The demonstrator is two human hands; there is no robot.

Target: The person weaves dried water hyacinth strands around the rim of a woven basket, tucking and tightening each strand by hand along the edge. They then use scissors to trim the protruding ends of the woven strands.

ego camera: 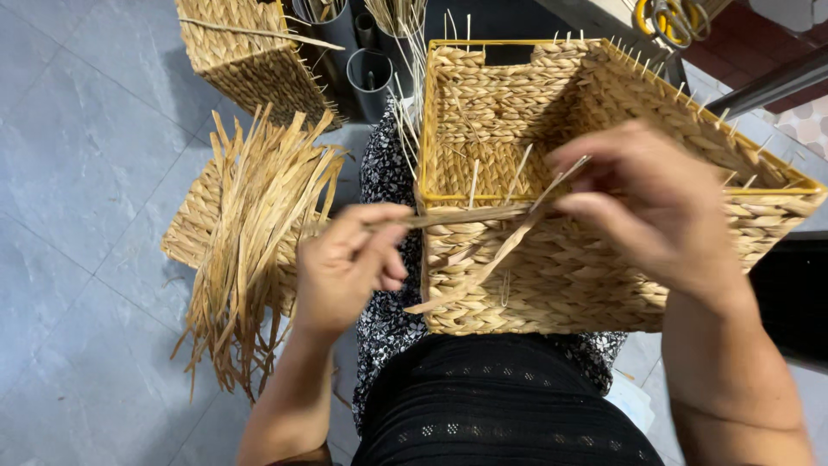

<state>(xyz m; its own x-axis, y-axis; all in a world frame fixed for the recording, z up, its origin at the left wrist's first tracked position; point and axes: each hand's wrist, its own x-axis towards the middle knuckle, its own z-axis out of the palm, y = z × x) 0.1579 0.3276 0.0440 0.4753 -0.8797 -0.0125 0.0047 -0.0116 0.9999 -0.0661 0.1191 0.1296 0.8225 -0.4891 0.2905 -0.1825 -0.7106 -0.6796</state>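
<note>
Resting on the lap, the woven basket (595,259) lies tipped, its empty opening facing upper frame. Left hand (349,267) and right hand (651,207) each pinch the straw strand (466,216), stretched horizontally across its rim.

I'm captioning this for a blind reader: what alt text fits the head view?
Seen from above, a left hand and a right hand pull a flat straw strand taut across the rim of a half-woven rectangular basket on the person's lap. A bundle of loose straw lies on the grey floor beside.
</note>
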